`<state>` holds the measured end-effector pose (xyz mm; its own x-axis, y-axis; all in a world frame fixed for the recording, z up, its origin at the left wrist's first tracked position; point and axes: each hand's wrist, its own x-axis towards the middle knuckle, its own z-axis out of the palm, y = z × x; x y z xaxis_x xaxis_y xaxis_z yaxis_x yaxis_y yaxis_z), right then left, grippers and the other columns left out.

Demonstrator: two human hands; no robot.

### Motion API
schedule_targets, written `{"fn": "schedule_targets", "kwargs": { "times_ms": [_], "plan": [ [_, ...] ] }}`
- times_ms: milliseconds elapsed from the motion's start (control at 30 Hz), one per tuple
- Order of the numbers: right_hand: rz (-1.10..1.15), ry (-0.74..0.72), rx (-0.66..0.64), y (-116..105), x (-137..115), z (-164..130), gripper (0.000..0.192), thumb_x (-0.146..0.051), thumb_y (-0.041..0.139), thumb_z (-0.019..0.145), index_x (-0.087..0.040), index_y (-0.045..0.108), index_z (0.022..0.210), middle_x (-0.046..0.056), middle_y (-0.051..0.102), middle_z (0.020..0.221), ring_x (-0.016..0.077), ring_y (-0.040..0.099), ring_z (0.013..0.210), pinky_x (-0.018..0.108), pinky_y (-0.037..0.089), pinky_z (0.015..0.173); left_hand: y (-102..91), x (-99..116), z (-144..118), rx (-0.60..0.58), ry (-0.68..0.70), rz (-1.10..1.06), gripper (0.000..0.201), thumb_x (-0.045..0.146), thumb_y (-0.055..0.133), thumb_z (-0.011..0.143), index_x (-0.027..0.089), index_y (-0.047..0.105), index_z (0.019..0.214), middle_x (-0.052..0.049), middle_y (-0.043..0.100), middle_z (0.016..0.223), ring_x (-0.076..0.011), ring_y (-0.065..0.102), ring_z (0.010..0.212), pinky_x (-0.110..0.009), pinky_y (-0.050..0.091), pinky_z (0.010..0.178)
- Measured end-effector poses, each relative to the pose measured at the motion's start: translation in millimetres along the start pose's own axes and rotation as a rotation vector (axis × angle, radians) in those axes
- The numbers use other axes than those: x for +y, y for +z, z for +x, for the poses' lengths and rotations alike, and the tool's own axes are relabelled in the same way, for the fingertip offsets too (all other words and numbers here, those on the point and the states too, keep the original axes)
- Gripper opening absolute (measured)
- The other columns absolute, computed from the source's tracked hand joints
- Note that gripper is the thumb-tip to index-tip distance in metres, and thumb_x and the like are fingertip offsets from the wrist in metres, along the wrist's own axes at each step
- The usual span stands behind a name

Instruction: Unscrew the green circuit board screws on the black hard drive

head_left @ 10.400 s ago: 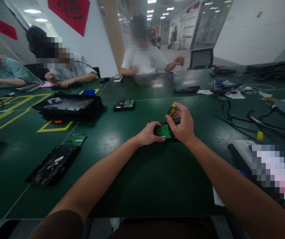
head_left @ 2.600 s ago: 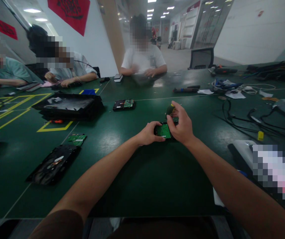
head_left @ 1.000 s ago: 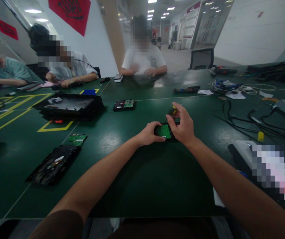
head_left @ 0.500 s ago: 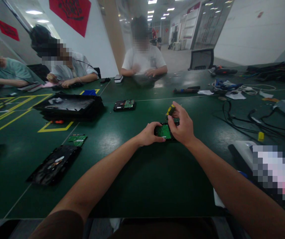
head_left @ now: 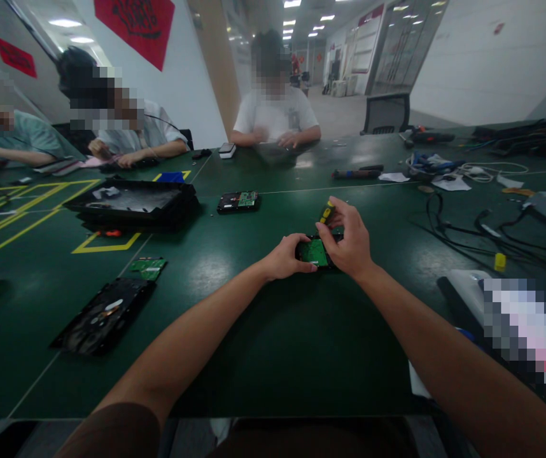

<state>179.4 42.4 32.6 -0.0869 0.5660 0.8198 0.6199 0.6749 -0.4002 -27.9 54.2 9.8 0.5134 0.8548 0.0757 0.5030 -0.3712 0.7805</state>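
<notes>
A black hard drive with a green circuit board [head_left: 314, 252] lies on the dark green table [head_left: 273, 331] in front of me. My left hand [head_left: 285, 256] grips its left end and holds it flat. My right hand [head_left: 347, 240] is closed around a screwdriver with a yellow and black handle [head_left: 327, 212], which stands nearly upright over the drive's far right part. The screwdriver's tip is hidden behind my fingers.
An opened hard drive [head_left: 104, 316] and a loose green board [head_left: 147, 265] lie at the left. A black tray [head_left: 130, 203] and another drive [head_left: 238, 201] sit further back. Cables [head_left: 473, 226] sprawl on the right. Three other people sit at the table's far side.
My right hand has kept shifting slightly with the screwdriver over the drive, and the handle's tilt changes a little. The left hand and the drive have stayed put.
</notes>
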Motion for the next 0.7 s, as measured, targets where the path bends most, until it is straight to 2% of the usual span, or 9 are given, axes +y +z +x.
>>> {"fn": "schedule_targets", "kwargs": {
  "times_ms": [133,300,500,700],
  "plan": [
    [0.045,-0.003,-0.012,1.9,1.8,-0.3,0.062,-0.027,0.061,0.097,-0.030,0.039,0.155,0.011,0.064,0.134,0.0260,0.072,0.097,0.049,0.064,0.089,0.9,-0.7,0.3,0.009,-0.010,-0.010,0.087,0.048,0.091,0.065,0.017,0.057,0.139,-0.014,0.060,0.133,-0.0343,0.057,0.120,-0.055,0.044,0.109],
    [0.014,0.020,0.032,3.6,2.3,-0.7,0.062,-0.034,0.068,0.093,-0.030,0.044,0.150,0.011,0.065,0.129,0.0249,0.072,0.090,0.047,0.065,0.082,1.4,-2.4,0.8,0.009,0.008,0.001,0.086,0.048,0.091,0.066,0.018,0.056,0.139,-0.014,0.060,0.131,-0.0343,0.057,0.120,-0.055,0.043,0.111],
    [0.036,0.023,0.009,1.8,2.3,-1.0,0.058,-0.029,0.061,0.097,-0.029,0.041,0.152,0.011,0.064,0.135,0.0246,0.074,0.094,0.047,0.064,0.087,0.8,-1.3,0.2,0.006,0.001,0.002,0.086,0.047,0.091,0.066,0.017,0.056,0.139,-0.014,0.059,0.133,-0.0341,0.056,0.121,-0.054,0.042,0.111],
    [-0.006,0.001,0.016,2.5,4.4,-1.4,0.061,-0.032,0.066,0.095,-0.029,0.044,0.151,0.012,0.063,0.137,0.0265,0.072,0.096,0.049,0.065,0.085,1.6,-1.4,0.2,0.003,0.010,0.003,0.086,0.048,0.090,0.067,0.016,0.055,0.139,-0.015,0.059,0.132,-0.0343,0.056,0.121,-0.055,0.043,0.110]
  ]
}}
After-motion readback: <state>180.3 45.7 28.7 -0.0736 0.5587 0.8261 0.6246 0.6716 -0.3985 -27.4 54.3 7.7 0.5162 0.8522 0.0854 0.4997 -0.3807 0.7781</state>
